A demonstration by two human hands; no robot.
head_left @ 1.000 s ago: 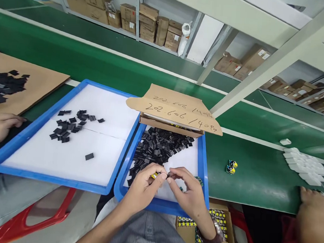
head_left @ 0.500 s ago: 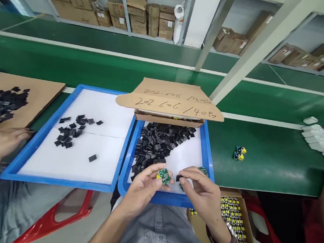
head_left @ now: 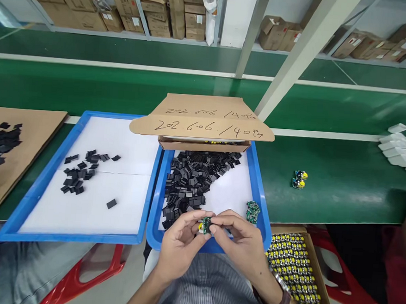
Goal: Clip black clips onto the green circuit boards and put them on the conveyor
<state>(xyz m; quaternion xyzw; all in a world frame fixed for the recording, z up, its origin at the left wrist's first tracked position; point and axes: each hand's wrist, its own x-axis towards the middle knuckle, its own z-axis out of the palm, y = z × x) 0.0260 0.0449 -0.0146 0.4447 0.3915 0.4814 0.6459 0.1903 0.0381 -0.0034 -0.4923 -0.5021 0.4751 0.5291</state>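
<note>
Over the near edge of the right-hand blue tray (head_left: pixel 266 221), my left hand (head_left: pixel 185 238) grips a small green circuit board (head_left: pixel 205 225) with a yellow part on it. My right hand (head_left: pixel 237 235) is closed against the board's right side, pinching a black piece (head_left: pixel 212 224) that is mostly hidden by the fingers. A heap of black pieces (head_left: pixel 190 181) covers the tray's left and far parts. More green circuit boards (head_left: pixel 253 212) lie in the tray just beyond my right hand.
A handwritten cardboard box (head_left: pixel 203 145) stands across the tray's far end. To the left is another blue tray (head_left: pixel 143 212) with scattered black pieces. Two small assemblies (head_left: pixel 299 179) sit on the green table (head_left: pixel 340 180). A carton of yellow-topped assemblies (head_left: pixel 299 270) is low right. People sit on both sides.
My right hand has moved left, bringing the black piece against the circuit board in my left hand. The neighbour's hand at the left has left the view. The camera view has shifted slightly.
</note>
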